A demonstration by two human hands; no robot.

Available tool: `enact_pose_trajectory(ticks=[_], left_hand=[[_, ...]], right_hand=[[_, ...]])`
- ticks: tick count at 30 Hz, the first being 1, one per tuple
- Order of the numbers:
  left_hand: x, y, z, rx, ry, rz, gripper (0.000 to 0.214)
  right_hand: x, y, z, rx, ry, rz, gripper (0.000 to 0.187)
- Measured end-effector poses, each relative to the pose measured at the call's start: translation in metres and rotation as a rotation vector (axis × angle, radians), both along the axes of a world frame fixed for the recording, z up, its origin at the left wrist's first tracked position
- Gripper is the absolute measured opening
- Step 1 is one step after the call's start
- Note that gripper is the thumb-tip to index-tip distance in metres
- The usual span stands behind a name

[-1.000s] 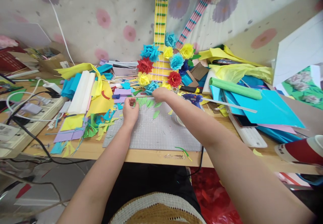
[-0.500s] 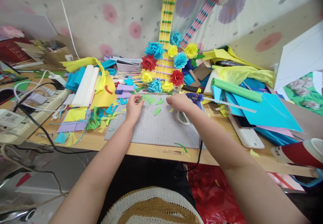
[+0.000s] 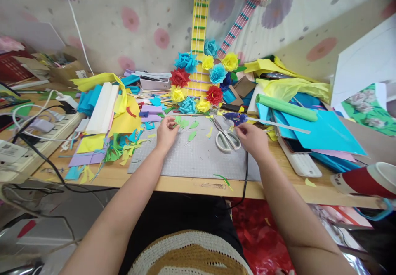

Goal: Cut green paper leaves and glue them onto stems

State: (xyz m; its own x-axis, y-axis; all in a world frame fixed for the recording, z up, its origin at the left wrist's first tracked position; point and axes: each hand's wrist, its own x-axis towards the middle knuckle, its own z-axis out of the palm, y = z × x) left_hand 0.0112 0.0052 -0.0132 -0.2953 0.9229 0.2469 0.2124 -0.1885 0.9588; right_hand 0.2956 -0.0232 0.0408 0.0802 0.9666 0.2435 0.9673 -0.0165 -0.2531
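Observation:
My left hand [image 3: 166,133] rests on the grey cutting mat [image 3: 198,161] and pinches a small green paper leaf [image 3: 177,120]. More green leaves [image 3: 192,135] lie loose on the mat beside it. My right hand [image 3: 253,139] sits at the mat's right edge, just right of the white-handled scissors [image 3: 227,139] and just below the blue glue gun [image 3: 235,118]. Its fingers curl under toward the gun and are hidden by the back of the hand. A yellow paper guitar [image 3: 198,48] ringed with paper flowers [image 3: 180,77] leans on the wall behind.
Coloured paper sheets and scraps [image 3: 123,122] cover the left of the wooden table [image 3: 318,192]. A green roll [image 3: 286,107], blue sheets [image 3: 324,132] and a white keyboard [image 3: 298,163] lie right. A red-and-white cup [image 3: 365,182] is tipped at the right edge. Cables and a power strip [image 3: 34,136] are left.
My right hand drew back from the leaves by the flowers to the right, uncovering the scissors, and now sits by the glue gun. My left hand stayed on the leaves.

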Motion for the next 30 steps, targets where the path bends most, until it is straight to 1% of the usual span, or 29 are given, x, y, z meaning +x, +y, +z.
enact_pose_trajectory(ticks=[1,2,3,6,7,9,12,14,16,18,20,21,23,24,26,28,30], left_hand=[[0.001,0.000,0.000,-0.002,0.012,-0.008,0.026],[0.002,0.000,-0.001,-0.005,0.025,-0.015,0.026],[0.002,0.000,-0.001,-0.008,0.038,-0.021,0.026],[0.002,0.000,-0.003,-0.014,0.066,-0.036,0.028],[0.002,-0.001,-0.003,-0.014,0.069,-0.036,0.028],[0.001,-0.002,-0.004,-0.016,0.068,-0.030,0.030],[0.000,-0.002,-0.006,-0.019,0.043,-0.030,0.032],[-0.001,-0.001,-0.008,-0.031,0.009,-0.049,0.032],[0.000,0.000,-0.010,-0.052,-0.028,-0.069,0.034],[0.001,0.001,-0.010,-0.073,-0.068,-0.083,0.036],[0.002,0.002,-0.009,-0.090,-0.107,-0.092,0.039],[0.003,0.001,-0.007,-0.096,-0.123,-0.093,0.040],[0.004,0.000,-0.004,-0.108,-0.134,-0.087,0.040],[0.004,-0.001,-0.003,-0.115,-0.130,-0.081,0.041],[0.004,-0.003,-0.001,-0.127,-0.118,-0.073,0.041],[0.004,-0.004,0.000,-0.135,-0.108,-0.069,0.042],[0.004,-0.004,0.000,-0.136,-0.106,-0.071,0.043]], right_hand=[[0.008,0.000,-0.002,0.017,0.028,-0.100,0.025],[0.014,0.001,-0.005,0.042,0.050,-0.159,0.027],[0.019,0.004,-0.007,0.068,0.064,-0.179,0.029],[0.026,0.022,-0.017,0.105,0.068,-0.125,0.045],[0.026,0.029,-0.020,0.087,0.069,-0.107,0.048],[0.023,0.041,-0.027,0.014,0.093,-0.092,0.048],[0.016,0.050,-0.033,-0.072,0.191,-0.160,0.042],[0.013,0.049,-0.031,-0.049,0.282,-0.221,0.042],[0.011,0.044,-0.026,0.014,0.395,-0.232,0.045],[0.007,0.038,-0.017,0.060,0.525,-0.154,0.049],[-0.001,0.032,-0.007,0.028,0.618,0.003,0.050],[-0.006,0.029,-0.002,-0.016,0.629,0.089,0.049],[-0.021,0.022,0.004,-0.124,0.582,0.232,0.045],[-0.030,0.019,0.004,-0.142,0.544,0.283,0.042],[-0.047,0.015,0.002,-0.135,0.465,0.338,0.039],[-0.060,0.012,-0.004,-0.112,0.431,0.350,0.040],[-0.068,0.012,-0.012,-0.090,0.419,0.355,0.042]])
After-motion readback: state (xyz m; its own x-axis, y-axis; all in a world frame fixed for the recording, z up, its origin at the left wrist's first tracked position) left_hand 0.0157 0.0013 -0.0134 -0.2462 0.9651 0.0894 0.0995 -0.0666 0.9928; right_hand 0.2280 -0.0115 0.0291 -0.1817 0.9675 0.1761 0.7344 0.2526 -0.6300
